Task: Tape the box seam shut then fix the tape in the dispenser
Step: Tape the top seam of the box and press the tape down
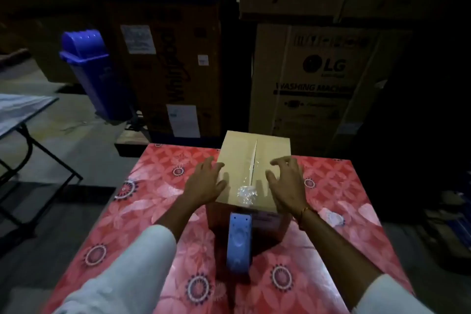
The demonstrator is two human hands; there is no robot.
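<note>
A small brown cardboard box point(272, 150) stands on the red flowered table point(158, 211). Its centre seam runs away from me, with one flap edge slightly raised. Clear tape lies along the near part of the seam and ends in a crumpled wad point(246, 194) at the near edge. A blue tape dispenser point(239, 242) stands on the table against the box's near side, its top touching the box. My left hand point(205, 183) hovers at the box's left edge, fingers spread. My right hand point(286, 181) hovers over the right flap, fingers spread and curled. Neither holds anything.
A small crumpled piece of clear tape point(332, 216) lies on the table to the right. Large appliance cartons point(318, 79) rise close behind the table. A blue swing-lid bin point(89, 69) stands back left, and a folding table point(17, 109) at the far left.
</note>
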